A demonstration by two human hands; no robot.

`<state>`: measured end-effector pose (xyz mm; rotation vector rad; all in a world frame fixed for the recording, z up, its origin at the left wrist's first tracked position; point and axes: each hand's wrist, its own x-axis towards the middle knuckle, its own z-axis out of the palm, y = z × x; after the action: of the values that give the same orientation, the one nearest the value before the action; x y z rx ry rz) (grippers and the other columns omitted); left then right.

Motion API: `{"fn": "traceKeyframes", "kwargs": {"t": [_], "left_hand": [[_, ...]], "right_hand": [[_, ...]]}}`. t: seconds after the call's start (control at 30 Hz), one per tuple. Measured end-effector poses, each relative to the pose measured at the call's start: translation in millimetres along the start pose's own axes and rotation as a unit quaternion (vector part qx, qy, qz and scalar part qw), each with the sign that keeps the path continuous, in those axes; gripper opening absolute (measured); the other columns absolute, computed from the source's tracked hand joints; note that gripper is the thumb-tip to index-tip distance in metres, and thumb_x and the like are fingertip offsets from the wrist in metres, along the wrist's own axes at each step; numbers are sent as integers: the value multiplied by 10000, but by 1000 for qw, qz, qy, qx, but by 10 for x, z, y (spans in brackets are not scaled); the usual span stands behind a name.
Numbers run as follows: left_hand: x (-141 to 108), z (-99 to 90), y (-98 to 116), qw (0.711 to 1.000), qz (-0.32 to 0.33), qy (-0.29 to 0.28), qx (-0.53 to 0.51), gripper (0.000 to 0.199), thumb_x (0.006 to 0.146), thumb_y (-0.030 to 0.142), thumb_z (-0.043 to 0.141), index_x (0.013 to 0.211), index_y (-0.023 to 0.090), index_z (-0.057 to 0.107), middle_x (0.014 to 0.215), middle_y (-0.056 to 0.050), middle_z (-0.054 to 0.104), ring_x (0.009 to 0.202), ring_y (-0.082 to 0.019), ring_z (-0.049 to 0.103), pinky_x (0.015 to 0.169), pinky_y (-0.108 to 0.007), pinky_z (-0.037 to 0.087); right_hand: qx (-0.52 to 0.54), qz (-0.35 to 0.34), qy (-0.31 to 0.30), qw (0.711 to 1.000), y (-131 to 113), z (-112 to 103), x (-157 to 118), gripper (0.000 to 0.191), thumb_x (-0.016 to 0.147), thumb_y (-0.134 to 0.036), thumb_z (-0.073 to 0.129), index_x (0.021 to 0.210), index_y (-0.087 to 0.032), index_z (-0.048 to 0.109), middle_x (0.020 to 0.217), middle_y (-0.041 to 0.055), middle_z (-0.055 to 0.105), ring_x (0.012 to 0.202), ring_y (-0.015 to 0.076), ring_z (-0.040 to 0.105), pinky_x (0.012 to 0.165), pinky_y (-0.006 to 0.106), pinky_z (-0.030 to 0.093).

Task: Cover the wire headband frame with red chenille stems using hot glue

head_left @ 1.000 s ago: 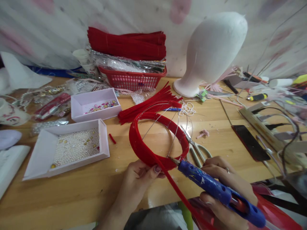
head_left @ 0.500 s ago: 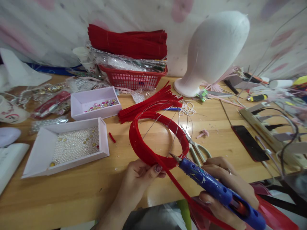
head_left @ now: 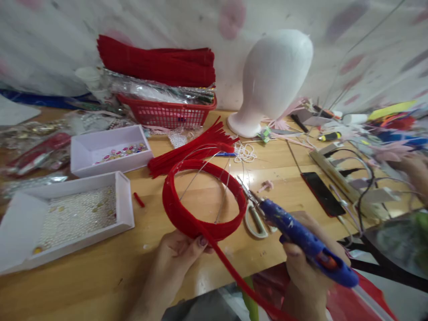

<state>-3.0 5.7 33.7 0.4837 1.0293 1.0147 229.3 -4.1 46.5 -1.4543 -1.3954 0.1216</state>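
Note:
My left hand (head_left: 182, 256) pinches the lower front of a red fuzzy band (head_left: 172, 203) bent into a ring, with thin wires arching across it. From the pinch a long red strip (head_left: 227, 267) trails down to the right, its far end out of view. My right hand (head_left: 307, 258) is wrapped round a blue glue gun (head_left: 304, 238). The gun's metal nozzle points up-left, just right of the ring and apart from it. Scissors (head_left: 256, 223) lie on the table partly behind the nozzle.
White trays of pearls (head_left: 125, 200) and gems (head_left: 110, 167) stand left. Behind are a red basket (head_left: 170, 113), red strips (head_left: 187, 149) and a white foam head (head_left: 274, 76). Right lie a phone (head_left: 323, 194) and a power strip (head_left: 337, 178). Another person's hand (head_left: 413, 167) shows at the right edge.
The glue gun's nozzle has moved away from the ring's lower right edge. The whole view has shifted, bringing another person's hand in at the right.

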Motion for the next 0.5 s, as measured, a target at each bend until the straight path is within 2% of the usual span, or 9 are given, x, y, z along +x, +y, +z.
{"fn": "traceKeyframes", "kwargs": {"t": [0.07, 0.17, 0.33, 0.5], "left_hand": [[-11, 15, 17, 1000, 1, 11, -1, 383, 536, 547, 952, 669, 212, 822, 652, -14, 791, 635, -139, 715, 685, -203, 581], [-17, 37, 29, 1000, 7, 16, -8, 372, 529, 540, 957, 656, 216, 822, 646, -11, 788, 624, -142, 709, 676, -212, 587], [-20, 62, 39, 1000, 10, 19, 7, 375, 527, 541, 957, 709, 235, 841, 696, -24, 812, 647, -156, 724, 670, -218, 600], [-21, 82, 69, 1000, 15, 26, -6, 343, 510, 517, 969, 701, 262, 841, 684, -7, 815, 651, -162, 752, 646, -195, 598]], "right_hand": [[-77, 100, 55, 991, 228, -90, 87, 623, 745, -811, 633, 717, -189, 663, 641, 47, 641, 560, 196, 581, 507, 321, 444], [-144, 174, 81, 971, 566, -227, 304, 648, 858, -761, 516, 804, -144, 703, 709, 112, 712, 565, 210, 611, 471, 302, 415], [-218, 239, 32, 946, 846, -281, 596, 692, 867, -781, 413, 736, -161, 691, 747, 157, 740, 643, 269, 664, 562, 357, 470], [-277, 238, -37, 930, 825, -344, 510, 614, 842, -763, 452, 785, -197, 683, 806, 142, 747, 709, 282, 684, 633, 378, 506]]}}
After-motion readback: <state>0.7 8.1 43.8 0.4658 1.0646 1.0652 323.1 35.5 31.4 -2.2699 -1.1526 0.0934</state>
